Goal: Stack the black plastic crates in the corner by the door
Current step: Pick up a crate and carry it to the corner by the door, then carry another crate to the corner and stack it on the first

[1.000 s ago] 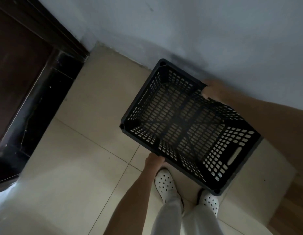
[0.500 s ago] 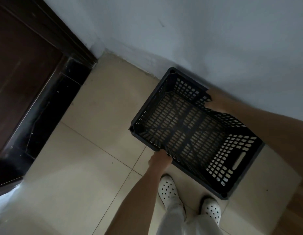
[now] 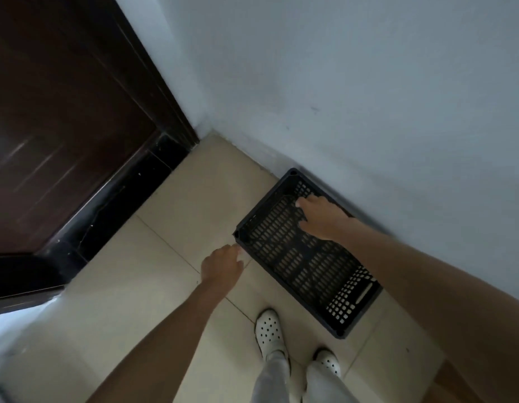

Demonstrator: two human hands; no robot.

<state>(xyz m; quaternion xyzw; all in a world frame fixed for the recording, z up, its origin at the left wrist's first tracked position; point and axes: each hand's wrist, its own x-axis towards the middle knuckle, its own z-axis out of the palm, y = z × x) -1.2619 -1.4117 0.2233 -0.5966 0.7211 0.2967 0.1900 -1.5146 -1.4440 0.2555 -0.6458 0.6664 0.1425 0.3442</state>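
A black plastic crate (image 3: 305,257) sits on the floor (image 3: 171,242) against the wall (image 3: 369,97), the base for stacking; the right hand (image 3: 322,218) hovers over it with fingers (image 3: 303,202) apart, the left hand (image 3: 222,264) just beside its rim, loosely open, gripping nothing.

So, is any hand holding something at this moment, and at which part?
Nothing is held. The crate sits on the floor by the wall. The left hand is open beside its near rim, and the right hand is spread open over its inside.

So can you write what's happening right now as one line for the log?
step: first crate set down | black crate: on floor along wall | left hand: open, beside near rim | right hand: open, above crate, contact unclear | stacked: none yet
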